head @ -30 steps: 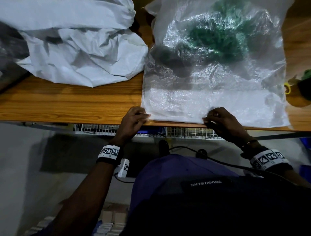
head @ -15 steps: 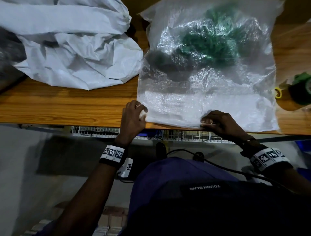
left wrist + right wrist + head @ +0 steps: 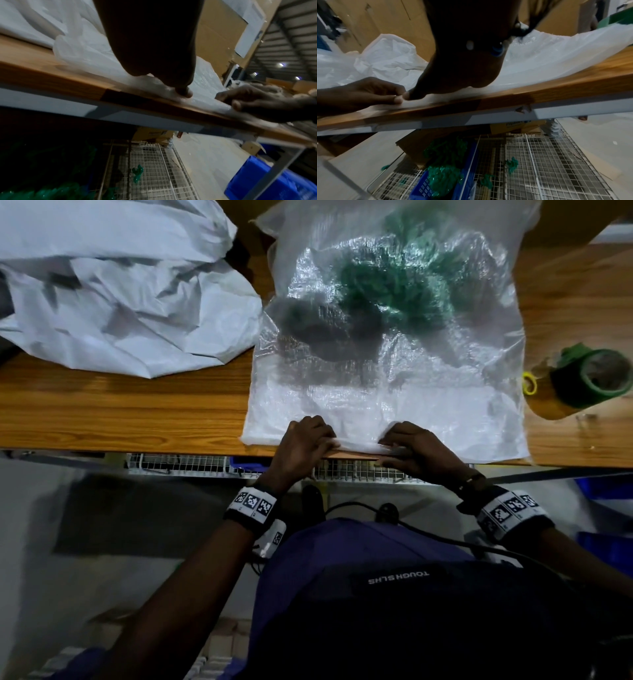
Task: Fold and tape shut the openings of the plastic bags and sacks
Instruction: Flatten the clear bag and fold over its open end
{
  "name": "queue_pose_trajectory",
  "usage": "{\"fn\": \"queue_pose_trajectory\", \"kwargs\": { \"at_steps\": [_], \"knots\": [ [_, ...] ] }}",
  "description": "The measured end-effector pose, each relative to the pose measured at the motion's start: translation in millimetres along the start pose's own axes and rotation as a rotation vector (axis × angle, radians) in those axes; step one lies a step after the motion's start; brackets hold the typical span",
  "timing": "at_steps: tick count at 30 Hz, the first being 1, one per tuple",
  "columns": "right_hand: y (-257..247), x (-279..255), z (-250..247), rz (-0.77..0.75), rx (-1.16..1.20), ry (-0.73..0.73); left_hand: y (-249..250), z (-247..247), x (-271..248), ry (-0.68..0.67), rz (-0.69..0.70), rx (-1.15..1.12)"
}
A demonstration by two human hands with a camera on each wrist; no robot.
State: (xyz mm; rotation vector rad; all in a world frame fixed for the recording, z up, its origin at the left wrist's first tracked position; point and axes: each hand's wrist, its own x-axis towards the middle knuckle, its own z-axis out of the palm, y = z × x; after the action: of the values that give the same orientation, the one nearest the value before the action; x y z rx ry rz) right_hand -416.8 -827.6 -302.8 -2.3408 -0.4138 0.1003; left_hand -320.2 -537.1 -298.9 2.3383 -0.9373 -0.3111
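Two hands at the near table edge, close together, nearly touching: left hand [image 3: 303,441] at 7 o'clock of the sack, curled fingers and thumb pinching the hem; right hand [image 3: 416,448] just beside at 6 o'clock, fingertips [image 3: 237,104] pinching the same strip. Between them, a narrow fold of the open mouth of the translucent woven plastic sack [image 3: 394,392], lying flat on the brown wooden tabletop [image 3: 120,412] with dark and green contents bunched at its far end, toward 12 o'clock. Judged the first turn of the fold, barely begun. To do well: keep the hem taut between both grips, roll evenly away toward 12, then slide outward toward 9 and 3 so the crease runs straight to both corners; press flat before letting go, since slick film likely springs open. Farther out, at 3 o'clock, a green roll of adhesive tape [image 3: 591,378], well apart from the sack, within the right hand's reach. At 10 o'clock, a crumpled white opaque plastic sack [image 3: 120,289], touching the first.
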Motion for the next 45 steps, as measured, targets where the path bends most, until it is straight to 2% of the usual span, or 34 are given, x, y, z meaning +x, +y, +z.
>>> {"fn": "queue_pose_trajectory", "kwargs": {
  "at_steps": [7,12,14,16,18,20,23,26,28,31,34,38,40,43,45],
  "knots": [
    [-3,15,-16,0.249,0.19,0.035,5,-1,12,0.073,-0.134,-0.182],
    [-2,15,-22,0.281,0.231,-0.034,29,18,20,-0.017,-0.041,-0.058],
    [5,-1,-35,0.253,0.14,-0.031,28,21,23,0.002,-0.118,-0.086],
    [20,-29,-52,0.252,-0.053,-0.01,27,20,24,0.033,-0.165,-0.07],
    [34,-57,-66,0.284,-0.115,0.035,33,24,26,0.052,-0.125,-0.034],
    [43,-70,-69,0.318,-0.048,0.082,47,34,32,0.036,-0.074,-0.068],
    [44,-62,-63,0.335,0.068,0.1,77,59,48,-0.024,-0.026,-0.127],
    [35,-52,-56,0.354,0.156,0.093,97,77,61,-0.042,0.012,-0.077],
    [37,-55,-59,0.342,0.171,0.062,97,81,66,-0.049,-0.002,-0.072],
    [49,-78,-82,0.231,-0.057,-0.006,93,81,71,-0.033,-0.073,-0.195],
    [63,-107,-105,0.166,-0.151,0.051,96,81,71,-0.002,-0.095,-0.236],
    [73,-128,-109,0.119,-0.221,0.122,102,81,71,0.001,-0.137,-0.292],
    [75,-133,-108,0.17,-0.175,0.146,103,81,69,-0.004,-0.163,-0.355],
    [77,-137,-109,0.373,0.07,0.225,101,81,69,0.01,-0.203,-0.437],
    [81,-134,-110,0.448,0.186,0.268,98,80,68,0.051,-0.19,-0.403]
  ]
}}
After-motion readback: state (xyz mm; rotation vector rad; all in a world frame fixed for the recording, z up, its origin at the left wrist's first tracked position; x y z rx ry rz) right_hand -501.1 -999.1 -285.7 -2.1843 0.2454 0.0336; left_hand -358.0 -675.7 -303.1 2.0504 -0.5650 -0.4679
